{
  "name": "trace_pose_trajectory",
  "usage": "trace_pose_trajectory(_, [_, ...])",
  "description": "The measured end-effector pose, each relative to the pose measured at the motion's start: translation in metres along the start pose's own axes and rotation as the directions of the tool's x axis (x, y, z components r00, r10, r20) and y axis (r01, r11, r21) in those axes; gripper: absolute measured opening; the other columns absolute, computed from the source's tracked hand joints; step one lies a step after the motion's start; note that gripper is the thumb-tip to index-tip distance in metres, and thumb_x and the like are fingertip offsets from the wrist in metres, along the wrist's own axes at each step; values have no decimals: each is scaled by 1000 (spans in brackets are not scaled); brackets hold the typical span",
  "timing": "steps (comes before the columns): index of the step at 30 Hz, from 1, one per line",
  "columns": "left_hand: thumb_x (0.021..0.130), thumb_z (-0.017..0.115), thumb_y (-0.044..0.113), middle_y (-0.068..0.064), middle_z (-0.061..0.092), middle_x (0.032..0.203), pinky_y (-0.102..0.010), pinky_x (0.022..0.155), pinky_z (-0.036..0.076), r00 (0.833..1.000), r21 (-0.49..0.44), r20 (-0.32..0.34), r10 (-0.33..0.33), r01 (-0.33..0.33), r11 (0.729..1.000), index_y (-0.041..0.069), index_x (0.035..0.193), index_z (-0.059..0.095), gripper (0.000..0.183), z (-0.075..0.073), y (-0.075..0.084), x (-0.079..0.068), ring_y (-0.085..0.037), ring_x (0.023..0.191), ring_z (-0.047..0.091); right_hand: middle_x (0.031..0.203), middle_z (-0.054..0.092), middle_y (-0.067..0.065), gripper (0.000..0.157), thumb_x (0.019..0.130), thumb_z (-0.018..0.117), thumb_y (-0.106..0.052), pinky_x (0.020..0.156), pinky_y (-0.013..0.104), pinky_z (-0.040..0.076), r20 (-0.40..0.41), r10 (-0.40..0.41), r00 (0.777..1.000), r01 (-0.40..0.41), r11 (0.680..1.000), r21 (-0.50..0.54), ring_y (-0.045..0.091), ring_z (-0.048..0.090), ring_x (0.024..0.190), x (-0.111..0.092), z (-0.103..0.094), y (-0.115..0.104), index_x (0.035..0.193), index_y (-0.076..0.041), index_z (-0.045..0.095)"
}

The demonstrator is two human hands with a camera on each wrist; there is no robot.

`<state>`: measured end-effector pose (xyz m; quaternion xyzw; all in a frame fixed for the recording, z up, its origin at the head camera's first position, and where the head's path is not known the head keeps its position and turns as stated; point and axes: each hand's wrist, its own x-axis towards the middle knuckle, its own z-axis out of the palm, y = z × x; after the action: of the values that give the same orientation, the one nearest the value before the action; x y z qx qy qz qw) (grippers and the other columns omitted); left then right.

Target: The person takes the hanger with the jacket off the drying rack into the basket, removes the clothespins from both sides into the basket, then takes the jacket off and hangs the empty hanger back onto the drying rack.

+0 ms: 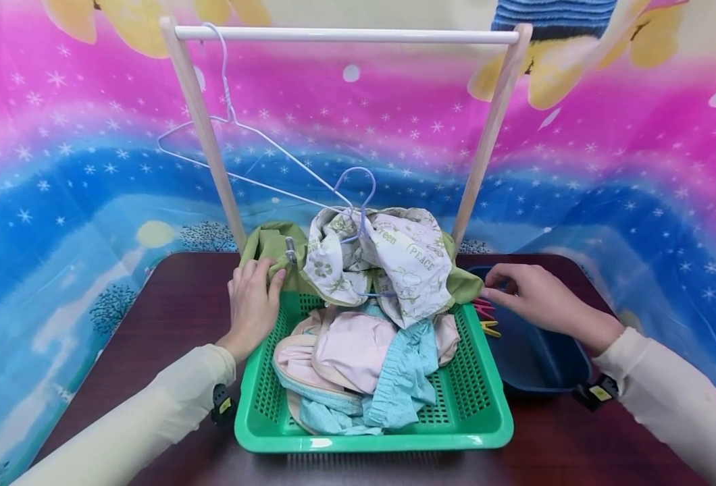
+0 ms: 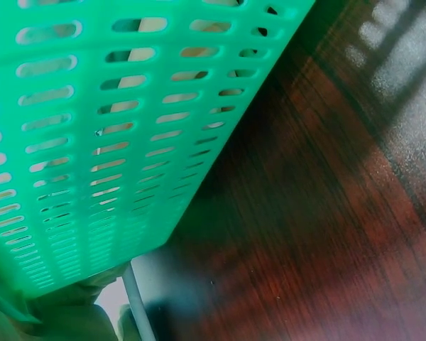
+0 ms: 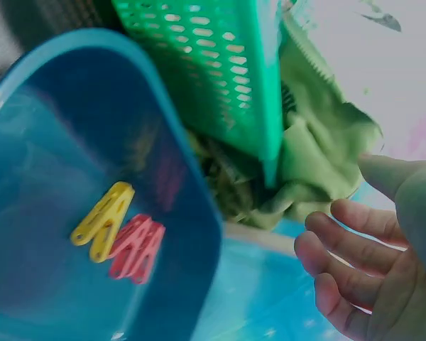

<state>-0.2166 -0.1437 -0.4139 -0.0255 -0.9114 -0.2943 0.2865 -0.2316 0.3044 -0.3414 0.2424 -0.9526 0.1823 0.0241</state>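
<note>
A green jacket with a white printed lining (image 1: pixel 409 253) lies bunched over the back of the green basket (image 1: pixel 373 442). The hook of a lavender hanger (image 1: pixel 370 182) rises from its middle. At the jacket's left side, my left hand (image 1: pixel 251 307) pinches the green cloth between thumb and fingers, close to a small grey clip (image 1: pixel 290 250). On the opposite side, my right hand (image 3: pixel 383 256) has its fingers spread and loosely bent, with the thumb tip at the green cloth's edge. Pink and light-blue clothes (image 1: pixel 358 351) fill the basket's front.
A wooden rack with a white rail (image 1: pixel 346 35) stands behind, a white hanger (image 1: pixel 273 135) hooked at its left. Right of the basket sits a dark-blue tub (image 3: pixel 177 121) with yellow (image 3: pixel 103 222) and pink clothespins (image 3: pixel 137 249). All stand on the dark-red table (image 1: pixel 169 310) before a patterned cloth backdrop.
</note>
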Motion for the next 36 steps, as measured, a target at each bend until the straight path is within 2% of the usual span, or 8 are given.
trace_pose_trajectory(8, [106,52,31,-17,56,109,-53,90,32,1000,-6,5,-5,6,1000,7,115,61,28,1,1,1,-38,101,45,92,73,-1,14,96,71,-26,58,28,48,-19,-43,999,41,995,-88,7,63,72,2,-5,-27,106,-17,71])
trace_pose_trajectory(11, [106,52,31,-17,57,110,-53,90,32,1000,-11,9,-6,6,1000,7,115,61,28,1,1,1,-38,101,45,92,73,-1,14,96,71,-26,56,26,46,-24,-65,998,62,994,-88,4,59,67,3,-7,-33,106,-17,71])
trace_pose_trajectory(18, [106,51,32,-17,56,110,-53,90,32,1000,1,8,-9,9,1000,7,116,61,29,0,-1,1,-38,103,45,81,67,-6,10,96,70,-30,53,27,43,-10,-73,997,72,994,-80,7,51,57,10,-5,-51,96,-20,69])
trace_pose_trajectory(36, [107,51,32,-17,56,112,-53,92,32,1000,-1,19,-23,23,1000,7,117,61,29,-1,0,-1,-38,104,44,78,67,-11,7,97,69,-29,57,25,47,-17,-151,988,150,988,-48,3,60,68,19,10,-77,93,-23,70])
